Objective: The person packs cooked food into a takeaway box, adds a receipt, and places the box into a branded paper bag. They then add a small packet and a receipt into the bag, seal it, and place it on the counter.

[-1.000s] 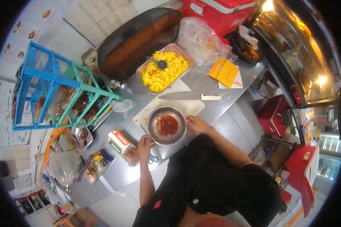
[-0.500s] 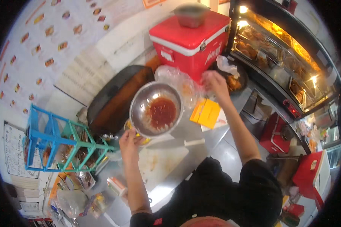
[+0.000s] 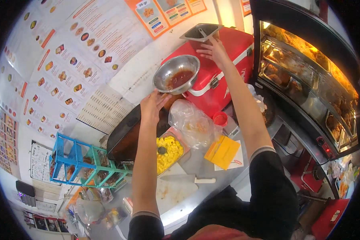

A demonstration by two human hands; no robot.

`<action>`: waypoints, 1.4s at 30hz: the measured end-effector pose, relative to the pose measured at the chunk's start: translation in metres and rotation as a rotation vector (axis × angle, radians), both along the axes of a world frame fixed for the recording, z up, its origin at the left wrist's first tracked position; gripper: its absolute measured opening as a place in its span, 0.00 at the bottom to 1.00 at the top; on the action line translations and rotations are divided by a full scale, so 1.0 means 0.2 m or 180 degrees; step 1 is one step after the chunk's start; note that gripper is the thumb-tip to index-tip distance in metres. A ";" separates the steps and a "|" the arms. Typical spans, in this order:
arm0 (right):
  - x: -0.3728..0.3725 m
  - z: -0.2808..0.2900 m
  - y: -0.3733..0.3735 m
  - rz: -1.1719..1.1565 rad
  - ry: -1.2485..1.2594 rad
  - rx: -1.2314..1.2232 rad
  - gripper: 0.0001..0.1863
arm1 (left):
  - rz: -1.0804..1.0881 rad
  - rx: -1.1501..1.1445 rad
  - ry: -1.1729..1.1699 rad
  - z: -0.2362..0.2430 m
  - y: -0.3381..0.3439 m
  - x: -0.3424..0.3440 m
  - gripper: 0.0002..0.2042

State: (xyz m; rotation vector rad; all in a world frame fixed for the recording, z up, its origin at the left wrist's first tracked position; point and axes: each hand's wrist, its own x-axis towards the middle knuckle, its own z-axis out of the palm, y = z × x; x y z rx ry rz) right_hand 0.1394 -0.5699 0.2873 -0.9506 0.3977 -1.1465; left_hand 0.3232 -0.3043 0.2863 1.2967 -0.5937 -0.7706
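Observation:
My left hand (image 3: 154,104) holds a round steel bowl (image 3: 162,76) from below at its near edge; the bowl has red-brown sauce in it and is raised at the front left of the red cooler (image 3: 234,88). My right hand (image 3: 214,52) reaches onto the cooler's lid, fingers spread against the near side of a square metal container (image 3: 193,36) with a utensil handle inside. Below the bowl are a clear plastic bag (image 3: 190,124) and a red cup (image 3: 220,118).
A tray of yellow chopped food (image 3: 170,154), a yellow pad (image 3: 222,152), a cutting board (image 3: 174,190) with a knife (image 3: 204,180) lie on the steel counter. Blue-green racks (image 3: 74,156) stand left, a dark oblong box (image 3: 122,142) behind, and a lit display case (image 3: 304,76) right.
The bowl has moved from over the cutting board up to the cooler. My right hand has left the bowl and moved up to the square container. The view has tilted toward the wall.

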 end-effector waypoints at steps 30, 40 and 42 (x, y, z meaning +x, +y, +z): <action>-2.47 -0.68 0.61 -0.4574 0.2266 -0.0783 0.13 | -0.4991 0.1817 -0.1441 -1.01 0.63 -1.12 0.17; -2.80 -0.35 0.25 -0.3539 0.2692 -0.0176 0.17 | -0.4602 0.1965 -0.1255 -1.08 0.66 -1.12 0.16; -2.92 -0.53 0.15 -0.3852 0.2503 -0.0142 0.19 | -0.4772 0.2024 -0.1332 -1.09 0.64 -1.14 0.16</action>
